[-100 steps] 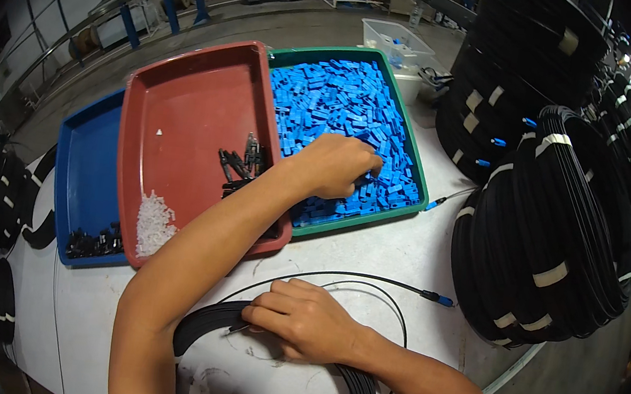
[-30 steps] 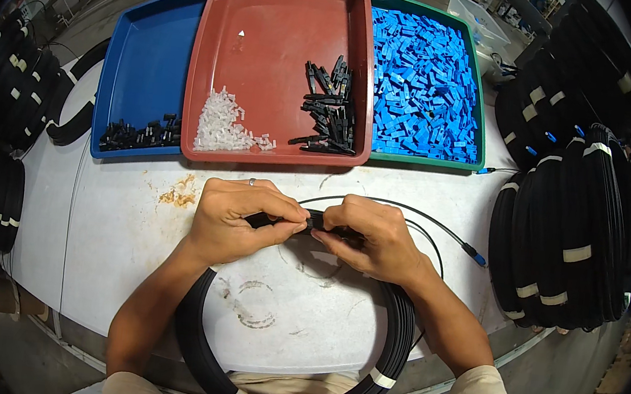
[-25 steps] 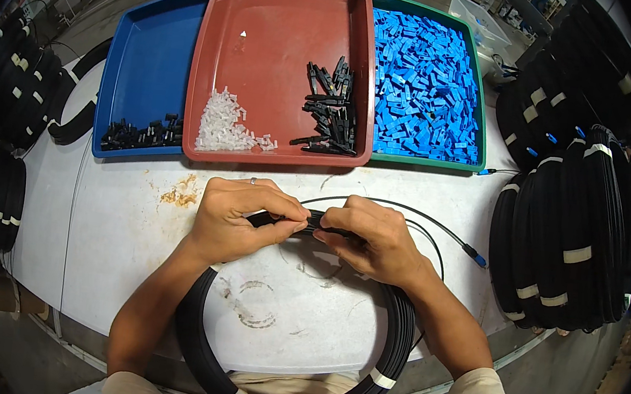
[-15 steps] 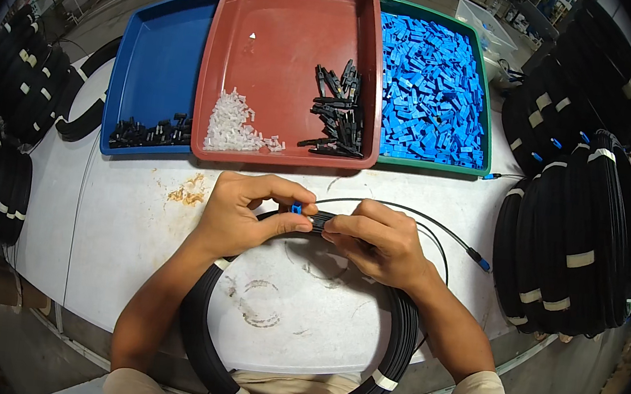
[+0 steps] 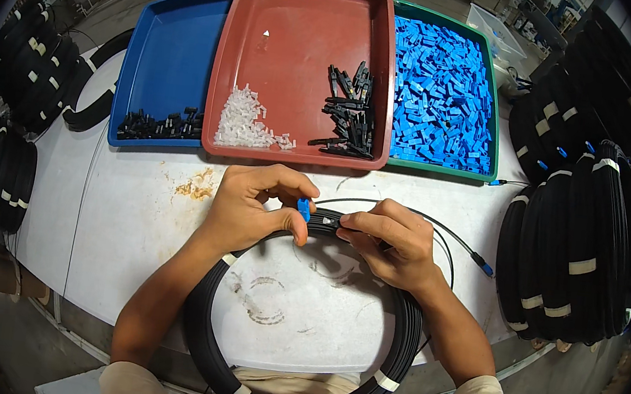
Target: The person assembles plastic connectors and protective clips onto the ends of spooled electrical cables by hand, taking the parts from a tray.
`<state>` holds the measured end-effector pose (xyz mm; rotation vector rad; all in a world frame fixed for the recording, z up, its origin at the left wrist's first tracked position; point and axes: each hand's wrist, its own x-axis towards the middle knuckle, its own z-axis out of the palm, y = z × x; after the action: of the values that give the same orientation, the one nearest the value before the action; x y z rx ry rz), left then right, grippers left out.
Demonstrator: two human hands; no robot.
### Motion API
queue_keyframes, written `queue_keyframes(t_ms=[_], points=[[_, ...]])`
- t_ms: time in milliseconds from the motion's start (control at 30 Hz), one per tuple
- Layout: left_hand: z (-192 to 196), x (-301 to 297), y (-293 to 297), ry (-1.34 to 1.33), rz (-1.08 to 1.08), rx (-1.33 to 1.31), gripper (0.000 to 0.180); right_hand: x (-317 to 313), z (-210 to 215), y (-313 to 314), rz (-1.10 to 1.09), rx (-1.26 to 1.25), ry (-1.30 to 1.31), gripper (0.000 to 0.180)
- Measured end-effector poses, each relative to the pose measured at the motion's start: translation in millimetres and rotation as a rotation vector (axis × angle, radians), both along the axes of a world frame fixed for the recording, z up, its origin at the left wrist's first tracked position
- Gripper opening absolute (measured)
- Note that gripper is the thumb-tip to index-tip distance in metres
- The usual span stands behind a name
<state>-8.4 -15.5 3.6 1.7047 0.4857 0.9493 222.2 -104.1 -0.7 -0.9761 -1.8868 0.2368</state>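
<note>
Small blue plastic connector on thin black cable end

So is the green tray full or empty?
Nearly full: the green tray is heaped with small blue pieces covering almost its whole floor.

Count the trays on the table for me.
3, side by side beyond the hands: a blue tray on the left, a red tray in the middle, a green tray on the right.
</note>
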Motion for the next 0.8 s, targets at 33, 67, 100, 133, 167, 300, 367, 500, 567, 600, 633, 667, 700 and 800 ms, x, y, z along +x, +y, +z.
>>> queue_keyframes(t_ms=[33, 67, 100, 133, 167, 300, 367, 500, 567, 600, 633, 667, 700, 800], points=[[-1, -1, 1, 0.0, 0.001, -0.001, 0.035, 0, 0, 0, 0.001, -0.001, 0.0, 0.03], [-4, -3, 4, -0.002, -0.016, 0.014, 0.035, -1, 1, 0, -0.002, -0.013, 0.003, 0.03], [-5, -4, 5, -0.003, -0.034, 0.029, 0.035, -1, 1, 0, -0.005, -0.024, 0.006, 0.031], [-6, -4, 5, -0.003, -0.033, 0.028, 0.035, -1, 2, 0, -0.004, -0.025, 0.006, 0.031], [-6, -3, 4, -0.047, -0.039, -0.044, 0.034, -1, 2, 0, -0.004, -0.025, 0.001, 0.031], [-11, 0, 4, -0.156, -0.032, -0.177, 0.034, 1, -4, 2, 0.053, -0.02, -0.006, 0.029], [-11, -1, 5, -0.128, -0.03, -0.153, 0.036, 0, -1, 1, 0.033, -0.023, -0.009, 0.029], [-8, -2, 5, -0.102, -0.032, -0.167, 0.044, -2, 5, 1, -0.053, -0.061, -0.007, 0.028], [-7, -3, 5, -0.079, -0.031, -0.127, 0.046, -2, 0, 2, -0.061, -0.064, 0.016, 0.029], [-7, -4, 5, -0.056, -0.029, -0.086, 0.048, -2, -2, 3, -0.069, -0.066, 0.039, 0.029], [-6, -4, 4, -0.055, -0.029, -0.086, 0.048, -2, -2, 3, -0.069, -0.066, 0.04, 0.029], [-6, -4, 4, -0.072, -0.025, -0.106, 0.049, -1, -1, 3, -0.071, -0.044, 0.034, 0.03], [-6, -4, 4, -0.088, -0.022, -0.126, 0.051, -1, -1, 3, -0.073, -0.023, 0.027, 0.03], [-9, -6, 5, -0.032, -0.021, -0.027, 0.052, 0, -5, 3, -0.091, 0.031, 0.004, 0.03]])
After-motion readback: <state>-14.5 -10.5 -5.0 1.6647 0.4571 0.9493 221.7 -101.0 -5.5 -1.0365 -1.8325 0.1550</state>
